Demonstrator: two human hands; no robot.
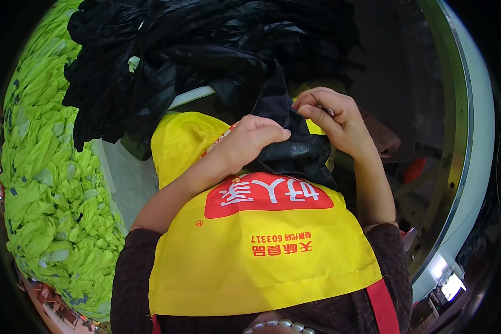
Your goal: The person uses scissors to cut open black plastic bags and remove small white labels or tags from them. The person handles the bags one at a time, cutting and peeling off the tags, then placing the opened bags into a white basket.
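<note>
Left hand: the left hand (254, 136) sits at the centre of the view, fingers curled over, thumb pressed onto a piece of black cloth (295, 150); it is closed on the cloth's left edge.
Right hand: the right hand (331, 117) is just right of the left one and slightly farther off, fingertips pinched together on the cloth's upper edge.
Black cloth: a small dark, slightly shiny piece, held between both hands above the person's lap, its lower part hanging down onto a yellow apron (261, 250).
Yellow apron: bright yellow with a red patch and red strap, covering the person's front in the near middle.
Black pile: a large heap of black fabric pieces (206, 50) lies far, across the top.
Green pile: a big mound of lime-green fabric pieces (50, 183) fills the left side.
Right edge: a curved pale rim (473, 139) runs down the right; what it belongs to cannot be told.
</note>
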